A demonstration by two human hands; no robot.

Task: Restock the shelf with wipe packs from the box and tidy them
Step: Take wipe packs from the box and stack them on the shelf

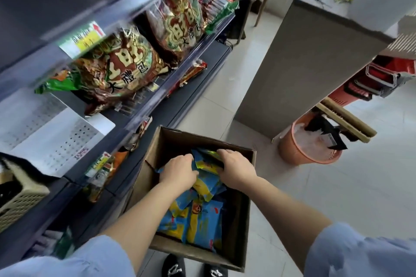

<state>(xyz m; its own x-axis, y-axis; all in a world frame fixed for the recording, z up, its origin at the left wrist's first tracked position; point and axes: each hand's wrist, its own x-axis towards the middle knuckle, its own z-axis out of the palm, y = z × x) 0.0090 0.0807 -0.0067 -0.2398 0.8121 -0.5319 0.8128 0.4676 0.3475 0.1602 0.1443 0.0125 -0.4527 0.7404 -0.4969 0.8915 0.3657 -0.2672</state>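
So the person is bent over an open cardboard box sitting on the tiled floor, pushed right up beside the bottom of the dark shelf unit. The box is holding a loose heap of blue-and-yellow wipe packs, all lying flat or slumped over each other, none of them lined up. Both hands are down inside it at the far end of the pile. The left hand is knuckles-up with its fingers curled down round the edge of the packs, and the right hand has its fingers hooked over the top pack, the one with the yellow-green end sticking up a bit. The frame is kinda blurry so the print on the packs isn't readable. Up on the shelf there are big red-and-gold snack bags leaning against the front rail, with smaller packets further along. Off to the lower left is a beige slotted basket; whatever is in it is too dark to make out. On the right, an orange waste basket with a clear liner and some black scraps in it sits on the floor by a grey table. Black shoes peek out just in front of the box.
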